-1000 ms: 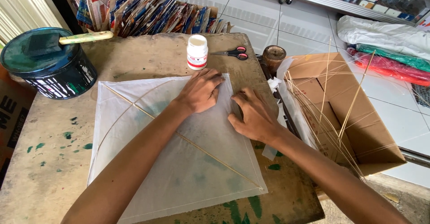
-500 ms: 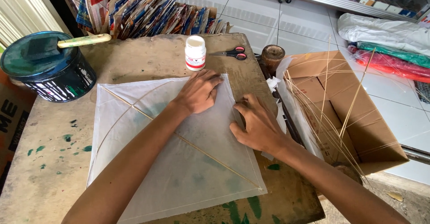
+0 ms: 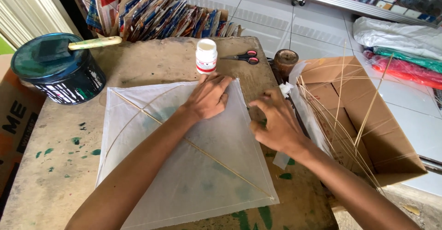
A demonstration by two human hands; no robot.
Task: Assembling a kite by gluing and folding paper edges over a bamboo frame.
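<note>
The white paper kite (image 3: 184,165) lies flat on the worn wooden table (image 3: 60,184), its thin bamboo spine (image 3: 193,145) running corner to corner and a bowed stick crossing it. The left hand (image 3: 209,96) presses palm-down on the kite's upper corner, fingers spread flat, gripping nothing. The right hand (image 3: 276,124) sits at the kite's right edge with fingers curled; it seems to pinch the paper border, though the view does not show it clearly. Just beyond the left hand's fingertips stands a white glue bottle (image 3: 206,56), with red-handled scissors (image 3: 244,57) beside it. A cardboard box (image 3: 368,133) of bamboo sticks (image 3: 340,119) stands right of the table.
</note>
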